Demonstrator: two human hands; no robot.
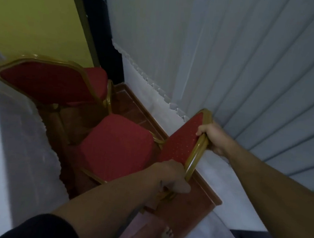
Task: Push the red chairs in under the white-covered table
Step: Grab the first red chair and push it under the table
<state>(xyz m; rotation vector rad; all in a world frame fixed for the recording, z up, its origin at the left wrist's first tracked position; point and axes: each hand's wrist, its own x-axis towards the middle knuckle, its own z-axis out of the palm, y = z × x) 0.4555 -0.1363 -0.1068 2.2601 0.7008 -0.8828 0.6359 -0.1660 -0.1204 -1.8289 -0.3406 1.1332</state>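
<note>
A red chair with a gold frame stands in front of me, its seat (pixel 116 145) facing the white-covered table (pixel 5 124) on the left. My right hand (pixel 212 137) grips the top of its backrest (pixel 181 140). My left hand (pixel 172 177) holds the lower end of the same gold backrest frame. A second red chair (pixel 47 82) stands farther away, its backrest against the table cloth and its seat pointing away from the table.
A white wall with a lace-edged cloth (pixel 155 88) and pleated panels (pixel 269 81) runs along the right. A reddish-brown raised floor (pixel 188 203) lies under the chairs, with a narrow gap between table and wall. Yellow wall (pixel 34 13) at the far end.
</note>
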